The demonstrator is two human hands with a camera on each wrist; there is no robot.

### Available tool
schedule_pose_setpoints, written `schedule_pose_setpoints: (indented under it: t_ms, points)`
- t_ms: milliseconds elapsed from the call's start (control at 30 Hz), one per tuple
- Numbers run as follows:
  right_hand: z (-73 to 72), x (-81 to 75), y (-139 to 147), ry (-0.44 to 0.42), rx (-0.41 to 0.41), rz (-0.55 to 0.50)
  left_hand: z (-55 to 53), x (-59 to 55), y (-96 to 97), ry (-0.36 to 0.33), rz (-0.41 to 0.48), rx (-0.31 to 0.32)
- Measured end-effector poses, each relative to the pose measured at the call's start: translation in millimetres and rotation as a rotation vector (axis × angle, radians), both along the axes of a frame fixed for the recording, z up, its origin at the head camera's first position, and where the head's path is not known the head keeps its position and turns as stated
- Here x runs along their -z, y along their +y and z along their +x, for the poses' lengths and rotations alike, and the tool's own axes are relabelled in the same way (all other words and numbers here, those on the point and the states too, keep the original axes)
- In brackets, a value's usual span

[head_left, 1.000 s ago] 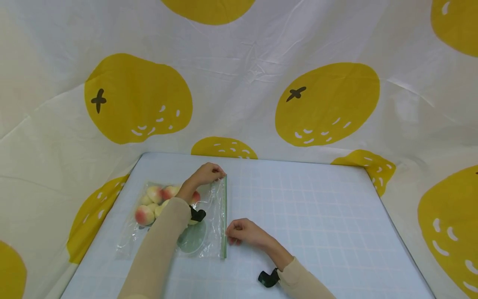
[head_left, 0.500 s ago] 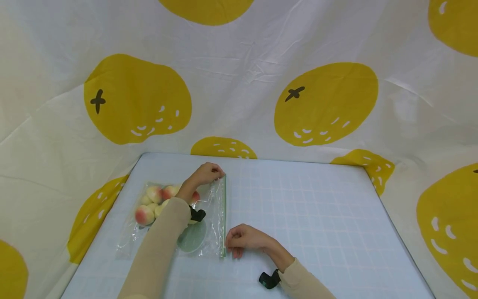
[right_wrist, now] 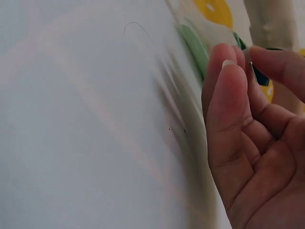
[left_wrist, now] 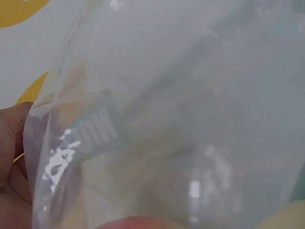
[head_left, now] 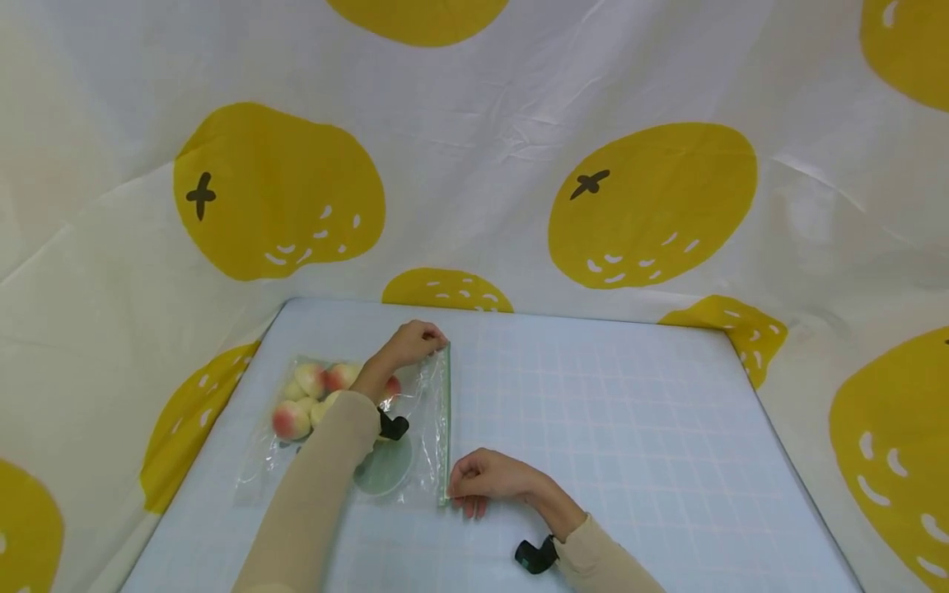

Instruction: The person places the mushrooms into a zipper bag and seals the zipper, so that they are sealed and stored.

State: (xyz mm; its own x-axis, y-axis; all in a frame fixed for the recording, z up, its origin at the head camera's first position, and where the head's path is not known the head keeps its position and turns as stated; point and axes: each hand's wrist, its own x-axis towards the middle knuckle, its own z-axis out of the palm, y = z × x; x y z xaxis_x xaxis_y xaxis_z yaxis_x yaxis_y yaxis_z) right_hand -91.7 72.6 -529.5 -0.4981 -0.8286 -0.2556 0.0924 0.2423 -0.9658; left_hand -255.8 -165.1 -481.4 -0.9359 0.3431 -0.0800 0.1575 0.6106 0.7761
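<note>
A clear zip bag (head_left: 426, 461) lies on the table, its green-edged zip strip (head_left: 446, 412) facing right. Several yellow-and-red peaches (head_left: 291, 420) are inside, along with a round pale green print or disc (head_left: 383, 468). My left hand (head_left: 415, 343) reaches across the bag and pinches the far end of the strip. At the near end, my right hand (head_left: 485, 479) pinches the strip between thumb and index finger, the other fingers hanging below. The left wrist view looks through the plastic, with part of the left hand (left_wrist: 12, 162) at its edge. Right thumb and fingertips (right_wrist: 228, 90) meet in the right wrist view.
A pale checked cloth covers the table (head_left: 630, 428). Behind and at both sides hangs a white curtain (head_left: 474, 189) with large yellow fruit prints. Black wrist cameras (head_left: 535, 556) sit at both sleeves; the left forearm covers part of the bag.
My right hand has slid a little toward me along the zip strip, down to its near end. The left hand stays at the far corner.
</note>
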Motion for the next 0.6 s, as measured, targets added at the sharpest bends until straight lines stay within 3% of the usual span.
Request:
schedule_pose_setpoints:
  t_ms: [167,400,600]
  points:
    - [-1.2,-1.2,4,0.018,0.018,0.012,1.1,2.3,0.6,0.014,-0.018,0.027]
    - [-7.0,-4.3,18,0.106,0.147,0.072,5.6,2.4,2.5,0.063,-0.083,0.051]
    - [-12.5,-12.2,34,0.17,0.26,0.112,25.3,-7.5,5.3,0.127,-0.191,0.057]
